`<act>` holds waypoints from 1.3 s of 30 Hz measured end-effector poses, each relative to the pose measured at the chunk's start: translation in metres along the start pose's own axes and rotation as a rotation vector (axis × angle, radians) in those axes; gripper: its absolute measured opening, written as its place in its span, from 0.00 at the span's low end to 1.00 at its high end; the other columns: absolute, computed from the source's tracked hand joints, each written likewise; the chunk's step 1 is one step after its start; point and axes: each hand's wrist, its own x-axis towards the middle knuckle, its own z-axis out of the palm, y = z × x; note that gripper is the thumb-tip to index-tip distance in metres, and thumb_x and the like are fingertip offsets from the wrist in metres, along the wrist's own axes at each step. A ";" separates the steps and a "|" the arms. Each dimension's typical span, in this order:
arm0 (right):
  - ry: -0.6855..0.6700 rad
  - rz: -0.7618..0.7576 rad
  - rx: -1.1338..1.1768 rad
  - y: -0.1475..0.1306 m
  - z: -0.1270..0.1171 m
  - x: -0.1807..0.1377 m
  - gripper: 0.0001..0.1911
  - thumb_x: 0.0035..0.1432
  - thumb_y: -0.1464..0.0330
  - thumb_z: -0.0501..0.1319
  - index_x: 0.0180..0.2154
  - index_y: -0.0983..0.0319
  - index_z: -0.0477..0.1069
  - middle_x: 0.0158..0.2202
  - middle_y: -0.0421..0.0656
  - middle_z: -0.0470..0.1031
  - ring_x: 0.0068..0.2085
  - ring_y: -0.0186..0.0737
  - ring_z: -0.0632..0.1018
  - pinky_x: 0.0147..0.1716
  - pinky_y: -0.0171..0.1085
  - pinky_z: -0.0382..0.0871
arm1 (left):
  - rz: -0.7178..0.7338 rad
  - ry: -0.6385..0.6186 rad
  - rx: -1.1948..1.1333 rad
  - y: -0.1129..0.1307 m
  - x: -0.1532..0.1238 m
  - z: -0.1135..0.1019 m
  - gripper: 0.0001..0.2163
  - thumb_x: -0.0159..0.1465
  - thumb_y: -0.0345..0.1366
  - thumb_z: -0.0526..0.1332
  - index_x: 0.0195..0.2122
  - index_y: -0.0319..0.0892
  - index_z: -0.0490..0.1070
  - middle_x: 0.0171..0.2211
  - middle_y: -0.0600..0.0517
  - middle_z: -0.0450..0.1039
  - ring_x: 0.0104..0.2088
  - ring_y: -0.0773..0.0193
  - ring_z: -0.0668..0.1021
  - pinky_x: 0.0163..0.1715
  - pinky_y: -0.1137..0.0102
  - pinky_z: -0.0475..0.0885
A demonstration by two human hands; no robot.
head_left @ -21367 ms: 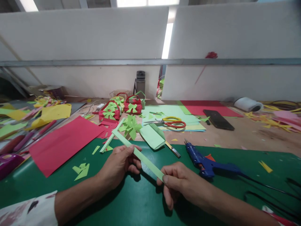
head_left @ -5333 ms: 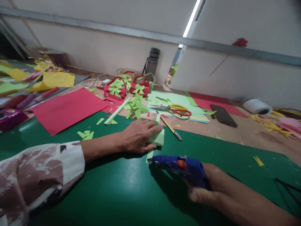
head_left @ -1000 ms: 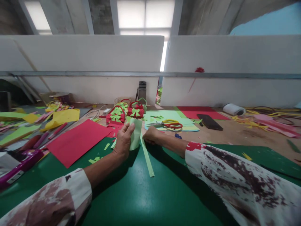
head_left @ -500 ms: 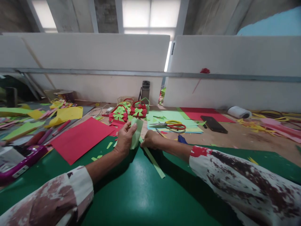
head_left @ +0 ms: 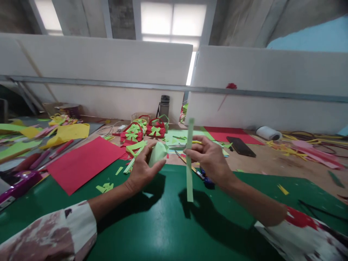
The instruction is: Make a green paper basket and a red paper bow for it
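My left hand [head_left: 141,170] is closed round a folded light green paper piece [head_left: 157,153], held a little above the green mat [head_left: 163,224]. My right hand [head_left: 210,161] pinches a long light green paper strip [head_left: 189,159], which stands almost upright between the two hands. The strip's lower end hangs just over the mat. The two pieces are close together but apart.
A red sheet [head_left: 84,161] lies left on the mat. Behind the hands are red and green paper baskets [head_left: 141,130], scissors, a blue glue gun [head_left: 208,179] partly hidden by my right wrist, a black phone [head_left: 240,146], a bottle [head_left: 164,106] and white partition walls.
Both hands have lifted off the table. The right hand has raised the strip from lying on the mat to nearly upright. The left hand has cupped the folded green piece.
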 end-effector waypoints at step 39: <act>-0.191 0.204 -0.266 0.027 -0.028 -0.053 0.16 0.56 0.60 0.55 0.22 0.61 0.72 0.23 0.40 0.76 0.27 0.37 0.75 0.29 0.34 0.67 | 0.444 -0.245 0.708 0.009 -0.024 0.010 0.27 0.56 0.37 0.62 0.55 0.41 0.54 0.49 0.41 0.69 0.49 0.51 0.72 0.47 0.58 0.70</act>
